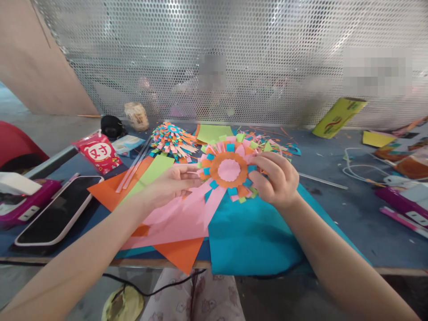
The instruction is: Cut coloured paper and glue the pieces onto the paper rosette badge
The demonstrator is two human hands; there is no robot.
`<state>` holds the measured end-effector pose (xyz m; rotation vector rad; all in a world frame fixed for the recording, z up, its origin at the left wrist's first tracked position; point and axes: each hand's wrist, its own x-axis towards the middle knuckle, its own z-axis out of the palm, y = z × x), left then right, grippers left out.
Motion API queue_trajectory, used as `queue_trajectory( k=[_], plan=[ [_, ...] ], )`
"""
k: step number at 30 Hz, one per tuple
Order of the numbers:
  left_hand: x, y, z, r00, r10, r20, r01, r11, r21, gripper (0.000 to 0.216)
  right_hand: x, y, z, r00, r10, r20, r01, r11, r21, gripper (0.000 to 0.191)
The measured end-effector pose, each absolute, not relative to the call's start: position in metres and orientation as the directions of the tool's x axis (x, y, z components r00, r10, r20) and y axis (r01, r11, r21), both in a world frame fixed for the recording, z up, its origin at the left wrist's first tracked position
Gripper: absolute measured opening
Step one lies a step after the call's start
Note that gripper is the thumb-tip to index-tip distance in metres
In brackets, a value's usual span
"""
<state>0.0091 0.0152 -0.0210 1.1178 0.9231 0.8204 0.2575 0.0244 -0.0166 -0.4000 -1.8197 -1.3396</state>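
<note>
Between my two hands is a round paper flower (229, 170), with a pink middle, an orange ring and small blue, pink and green tabs round its edge. My left hand (179, 180) pinches its left rim. On the right rim, the thumb and fingers of my right hand (276, 178) are closed. Below the flower lie sheets of pink paper (180, 218), blue paper (254, 240) and orange paper (183, 252). Behind my left hand sits a heap of fringed multicoloured paper (172, 138). Paper scraps (284, 149) are partly hidden behind my right hand.
A phone (60, 214), a red packet (100, 151) and a purple power strip (30, 205) are at the left. A jar (136, 117) stands at the back. A yellow box (339, 118) leans against the perforated metal screen (267, 53). White cables (349, 167) lie at the right.
</note>
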Motion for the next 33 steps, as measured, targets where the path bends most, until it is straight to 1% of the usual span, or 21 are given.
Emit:
queue_trajectory(
  k=[5, 16, 19, 24, 28, 31, 33],
  plan=[
    [0.0084, 0.0158, -0.0253, 0.428, 0.892, -0.147, -0.119, 0.217, 0.969, 0.039, 0.2568, 0.0249, -0.0165, -0.625, -0.210, 0.752, 0.645, 0.403, 0.649, 0.020],
    [0.0103, 0.0152, -0.0220, 0.396, 0.903, -0.168, -0.274, 0.291, 0.916, 0.036, 0.2533, 0.0224, -0.0162, -0.645, -0.199, 0.738, 0.674, 0.306, 0.672, 0.023],
    [0.0104, 0.0148, -0.0213, 0.395, 0.905, -0.159, -0.285, 0.285, 0.915, 0.032, 0.2529, 0.0225, -0.0166, -0.649, -0.197, 0.735, 0.667, 0.317, 0.674, 0.025],
    [0.0083, 0.0147, -0.0216, 0.413, 0.899, -0.148, -0.273, 0.277, 0.921, 0.032, 0.2533, 0.0232, -0.0177, -0.630, -0.189, 0.753, 0.662, 0.376, 0.649, 0.024],
    [0.0077, 0.0146, -0.0215, 0.443, 0.888, -0.123, -0.291, 0.273, 0.917, 0.034, 0.2524, 0.0222, -0.0156, -0.653, -0.189, 0.733, 0.664, 0.322, 0.675, 0.025],
    [0.0087, 0.0144, -0.0214, 0.422, 0.896, -0.136, -0.286, 0.274, 0.918, 0.038, 0.2509, 0.0206, -0.0140, -0.666, -0.199, 0.719, 0.658, 0.297, 0.692, 0.025],
    [0.0099, 0.0139, -0.0217, 0.409, 0.902, -0.137, -0.271, 0.264, 0.926, 0.036, 0.2500, 0.0196, -0.0137, -0.671, -0.194, 0.716, 0.654, 0.302, 0.694, 0.023]
  ],
)
